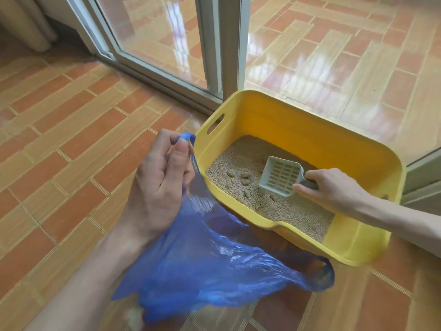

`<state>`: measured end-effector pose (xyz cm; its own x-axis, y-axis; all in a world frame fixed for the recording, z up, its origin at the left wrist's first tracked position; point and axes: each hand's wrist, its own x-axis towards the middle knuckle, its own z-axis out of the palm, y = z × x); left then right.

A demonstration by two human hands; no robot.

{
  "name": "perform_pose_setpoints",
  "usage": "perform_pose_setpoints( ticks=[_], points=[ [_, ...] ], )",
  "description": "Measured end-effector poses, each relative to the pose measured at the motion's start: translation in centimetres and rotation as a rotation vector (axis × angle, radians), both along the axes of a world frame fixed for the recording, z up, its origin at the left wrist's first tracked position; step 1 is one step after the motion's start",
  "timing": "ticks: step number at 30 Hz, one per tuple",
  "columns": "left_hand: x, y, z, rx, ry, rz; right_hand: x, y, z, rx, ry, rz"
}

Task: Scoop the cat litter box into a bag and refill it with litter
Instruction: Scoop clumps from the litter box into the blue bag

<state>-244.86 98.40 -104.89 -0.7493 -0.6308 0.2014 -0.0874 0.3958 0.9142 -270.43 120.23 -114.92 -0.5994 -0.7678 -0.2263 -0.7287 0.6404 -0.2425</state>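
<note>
Scooping stage: right hand (334,187) grips slotted scoop (280,176), blade in litter (274,206) just left of it, inside yellow box (310,130). Left hand (158,185) pinches blue bag (210,259) handle. Risk: slack bag mouth sags, clumps (244,177) spill onto floor (71,115).

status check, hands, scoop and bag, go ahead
Left hand pinches blue bag handle beside yellow litter box. Right hand grips scoop, resting in litter near clumps. Nothing in the way.

floor (71,130): tiled | on it: yellow litter box (317,130)
</note>
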Motion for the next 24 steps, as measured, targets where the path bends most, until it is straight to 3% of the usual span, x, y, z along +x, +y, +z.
perform_pose_setpoints(
  ticks=[5, 13, 20, 24],
  points=[
    [-0.7, -0.1, -0.5, 0.199, -0.089, -0.067, 0.4, -2.4, -0.4, 0.011, 0.035, 0.029],
    [-0.7, -0.3, -1.9, 0.169, -0.098, -0.037, -0.3, -5.2, -1.9, -0.002, 0.261, 0.045],
    [-1.0, -0.8, -2.1, 0.209, -0.059, 0.014, 0.5, -5.7, -3.2, 0.075, 0.235, 0.039],
    [-1.0, -0.6, -2.3, 0.227, -0.050, 0.019, 0.5, -6.1, -4.1, 0.029, 0.064, -0.036]
  ],
)
